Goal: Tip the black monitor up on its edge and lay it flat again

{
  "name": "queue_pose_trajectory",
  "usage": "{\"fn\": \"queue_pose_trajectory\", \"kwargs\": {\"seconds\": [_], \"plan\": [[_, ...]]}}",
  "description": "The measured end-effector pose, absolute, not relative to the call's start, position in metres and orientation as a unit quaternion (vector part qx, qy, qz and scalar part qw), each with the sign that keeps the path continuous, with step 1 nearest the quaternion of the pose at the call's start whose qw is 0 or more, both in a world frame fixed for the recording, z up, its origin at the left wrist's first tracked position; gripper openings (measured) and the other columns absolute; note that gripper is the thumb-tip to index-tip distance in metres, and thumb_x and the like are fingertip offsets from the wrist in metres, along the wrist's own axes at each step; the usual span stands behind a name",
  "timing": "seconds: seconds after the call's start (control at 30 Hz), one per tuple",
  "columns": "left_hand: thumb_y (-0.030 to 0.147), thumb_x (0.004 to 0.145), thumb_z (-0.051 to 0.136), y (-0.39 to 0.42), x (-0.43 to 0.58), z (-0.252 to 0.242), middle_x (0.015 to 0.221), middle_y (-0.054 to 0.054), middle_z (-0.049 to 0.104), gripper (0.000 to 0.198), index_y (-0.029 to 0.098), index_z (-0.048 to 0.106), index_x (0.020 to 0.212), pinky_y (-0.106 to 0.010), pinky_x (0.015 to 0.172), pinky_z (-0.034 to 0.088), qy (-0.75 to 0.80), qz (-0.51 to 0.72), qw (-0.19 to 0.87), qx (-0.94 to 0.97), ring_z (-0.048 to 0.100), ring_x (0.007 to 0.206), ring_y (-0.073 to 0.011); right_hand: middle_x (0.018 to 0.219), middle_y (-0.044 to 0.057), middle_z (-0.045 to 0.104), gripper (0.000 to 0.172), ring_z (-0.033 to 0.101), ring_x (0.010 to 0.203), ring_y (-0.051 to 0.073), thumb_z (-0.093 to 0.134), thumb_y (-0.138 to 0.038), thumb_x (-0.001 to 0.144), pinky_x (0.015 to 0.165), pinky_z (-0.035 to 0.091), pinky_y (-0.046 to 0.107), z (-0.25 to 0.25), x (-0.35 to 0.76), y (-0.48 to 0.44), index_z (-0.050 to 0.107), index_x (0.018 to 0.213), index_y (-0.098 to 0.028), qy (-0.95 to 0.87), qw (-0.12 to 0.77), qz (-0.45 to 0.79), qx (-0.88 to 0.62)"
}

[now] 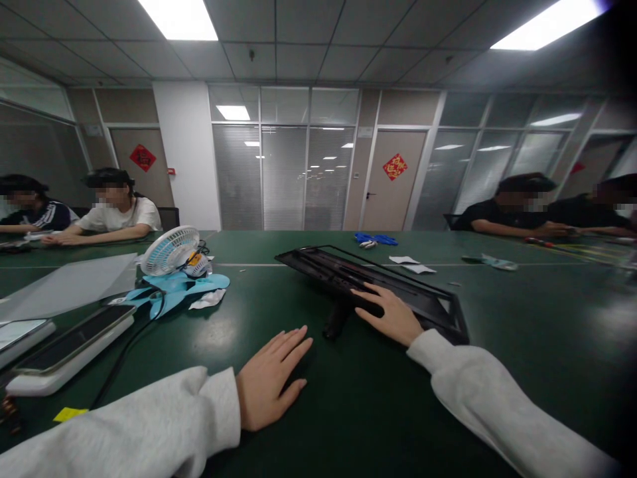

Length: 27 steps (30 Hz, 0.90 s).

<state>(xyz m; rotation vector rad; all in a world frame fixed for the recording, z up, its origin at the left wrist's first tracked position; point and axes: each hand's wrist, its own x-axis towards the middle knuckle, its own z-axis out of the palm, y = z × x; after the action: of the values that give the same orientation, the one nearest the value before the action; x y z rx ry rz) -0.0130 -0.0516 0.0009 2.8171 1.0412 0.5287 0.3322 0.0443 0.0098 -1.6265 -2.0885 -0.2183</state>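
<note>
A long black frame-like object (418,295) with a short dark handle lies slantwise on the green table (318,411). My right hand (388,315) rests on its near edge, fingers spread over the black surface. Lower and further left, my left hand (273,378) is over the green tabletop with its fingers apart and nothing in it. The dark handle (336,320) sticks out between my two hands.
Left of my hands are a disassembled white fan (172,251), blue fan blades (174,289), a phone (74,340) on a white box and a translucent sheet (74,282). Blue gloves (375,239) and white papers (412,264) lie beyond. People sit on both sides.
</note>
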Motion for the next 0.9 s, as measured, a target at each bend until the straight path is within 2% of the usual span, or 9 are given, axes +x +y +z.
{"fn": "queue_pose_trajectory", "kwargs": {"seconds": [0.1,0.27,0.43,0.6,0.9], "plan": [[0.025,0.093,0.053,-0.054,-0.01,0.002,0.163,-0.004,0.014,0.073,0.025,0.017,0.157,-0.05,0.12,0.024,0.337,0.207,-0.009,0.918,0.019,0.149,-0.0246,0.147,0.003,0.046,0.049,0.044,0.134,0.028,0.052,-0.058,0.089,0.111,0.035,0.052,0.015,0.319,0.036,0.059,0.133,-0.039,-0.805,0.253,-0.03,-0.536],[0.019,0.093,0.05,-0.062,-0.006,0.008,0.164,-0.008,0.002,0.072,0.019,0.017,0.157,-0.053,0.119,0.024,0.328,0.232,-0.105,0.91,0.01,0.15,-0.0297,0.148,0.002,0.044,0.045,0.044,0.134,0.026,0.053,-0.054,0.091,0.113,0.034,0.053,0.028,0.3,0.017,0.06,0.132,-0.039,-0.849,0.262,0.034,-0.457],[0.017,0.093,0.048,-0.066,-0.006,0.013,0.164,-0.01,0.004,0.07,0.016,0.02,0.156,-0.051,0.12,0.017,0.293,0.23,-0.175,0.911,0.013,0.149,-0.0301,0.146,0.003,0.048,0.041,0.047,0.132,0.026,0.057,-0.05,0.09,0.111,0.037,0.05,0.038,0.278,-0.003,0.063,0.128,-0.037,-0.862,0.269,0.047,-0.427],[0.017,0.091,0.049,-0.065,-0.005,0.013,0.164,-0.01,0.006,0.07,0.017,0.023,0.156,-0.053,0.12,0.01,0.312,0.238,-0.176,0.903,0.015,0.149,-0.0311,0.145,0.001,0.049,0.038,0.048,0.131,0.024,0.057,-0.047,0.091,0.111,0.037,0.05,0.039,0.268,-0.012,0.063,0.128,-0.039,-0.864,0.266,0.028,-0.427],[0.018,0.09,0.049,-0.064,-0.006,0.011,0.164,-0.009,0.008,0.071,0.019,0.021,0.156,-0.056,0.12,0.007,0.331,0.244,-0.164,0.897,0.017,0.148,-0.031,0.137,0.003,0.056,0.035,0.054,0.123,0.024,0.057,-0.045,0.09,0.106,0.043,0.048,0.051,0.264,-0.027,0.067,0.123,-0.038,-0.873,0.256,0.004,-0.414]]}}
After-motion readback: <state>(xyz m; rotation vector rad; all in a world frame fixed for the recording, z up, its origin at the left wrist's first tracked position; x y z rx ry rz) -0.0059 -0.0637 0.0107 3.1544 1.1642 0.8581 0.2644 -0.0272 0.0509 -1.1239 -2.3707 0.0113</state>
